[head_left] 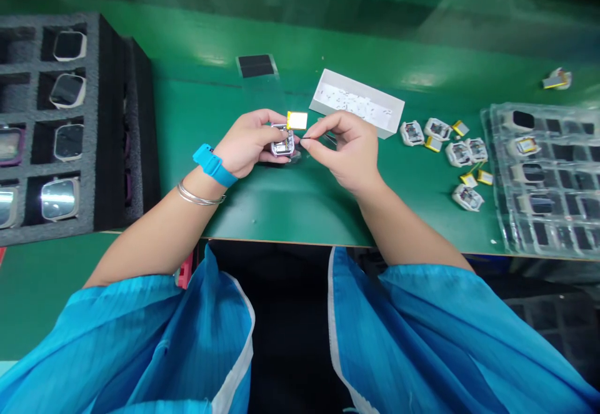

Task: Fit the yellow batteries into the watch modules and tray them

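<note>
Near the middle of the green table, my left hand (253, 142) grips an opened watch case (282, 145) with its inner parts facing up. A yellow-edged battery (297, 121) with a pale face sticks out above the case. Just right of the case, my right hand (347, 148) pinches a thin dark tool (309, 138), its tip close to the case. Beyond my right hand lies a long white box (396, 111) holding many tiny dark pieces. Whether the tool touches the case cannot be made out.
Grey foam trays (99, 120) with watches stand at the left. Several opened watch cases (412, 132) and batteries (433, 144) lie right of my right hand. Stacked clear plastic trays (499, 151) occupy the far right. A dark rectangular sheet (255, 65) lies behind my left hand.
</note>
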The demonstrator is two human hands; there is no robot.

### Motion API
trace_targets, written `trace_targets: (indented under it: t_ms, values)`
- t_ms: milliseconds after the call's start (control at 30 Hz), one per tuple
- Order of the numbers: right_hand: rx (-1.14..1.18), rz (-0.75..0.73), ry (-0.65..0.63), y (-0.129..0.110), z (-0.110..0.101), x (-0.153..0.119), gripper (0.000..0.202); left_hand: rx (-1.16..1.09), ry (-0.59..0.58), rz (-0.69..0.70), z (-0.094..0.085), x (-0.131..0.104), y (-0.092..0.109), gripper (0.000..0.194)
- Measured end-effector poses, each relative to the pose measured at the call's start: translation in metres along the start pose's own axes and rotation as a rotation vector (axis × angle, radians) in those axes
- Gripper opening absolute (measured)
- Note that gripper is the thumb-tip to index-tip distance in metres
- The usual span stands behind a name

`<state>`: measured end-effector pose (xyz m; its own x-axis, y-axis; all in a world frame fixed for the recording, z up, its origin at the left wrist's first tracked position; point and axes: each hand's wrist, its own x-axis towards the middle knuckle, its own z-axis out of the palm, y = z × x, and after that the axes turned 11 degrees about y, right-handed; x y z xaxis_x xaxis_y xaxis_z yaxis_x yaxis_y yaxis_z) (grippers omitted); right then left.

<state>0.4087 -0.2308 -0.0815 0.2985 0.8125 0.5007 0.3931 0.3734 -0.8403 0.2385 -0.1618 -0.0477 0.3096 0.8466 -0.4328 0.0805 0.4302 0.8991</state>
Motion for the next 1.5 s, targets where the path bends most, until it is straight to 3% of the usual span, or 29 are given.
trace_targets:
  t_ms: [267, 1000, 1200, 1333, 1433, 1500]
  values:
    - [0.057, 0.141, -0.107, 0.009, 0.005, -0.004, 0.037, -0.007, -0.026, 0.017, 0.002, 0.002, -0.006, 0.015]
    - [0.013, 0.106, -0.135, 0.006, 0.008, -0.004, 0.030, 0.036, -0.043, -0.025, 0.005, -0.002, -0.001, 0.016]
    - [-0.141, 0.045, -0.136, 0.000, 0.010, -0.010, 0.020, 0.002, -0.035, -0.024, 0.004, 0.002, -0.007, 0.018]
    - [-0.332, -0.077, -0.146, -0.007, 0.011, -0.013, 0.014, -0.030, -0.020, -0.005, 0.004, 0.004, -0.011, 0.020]
    - [-0.432, -0.172, -0.053, -0.003, 0.008, -0.010, 0.027, -0.031, -0.024, 0.002, 0.003, 0.003, -0.010, 0.018]
    - [-0.388, -0.138, 0.012, 0.005, 0.005, -0.005, 0.043, -0.021, -0.036, 0.005, 0.004, 0.002, -0.009, 0.018]
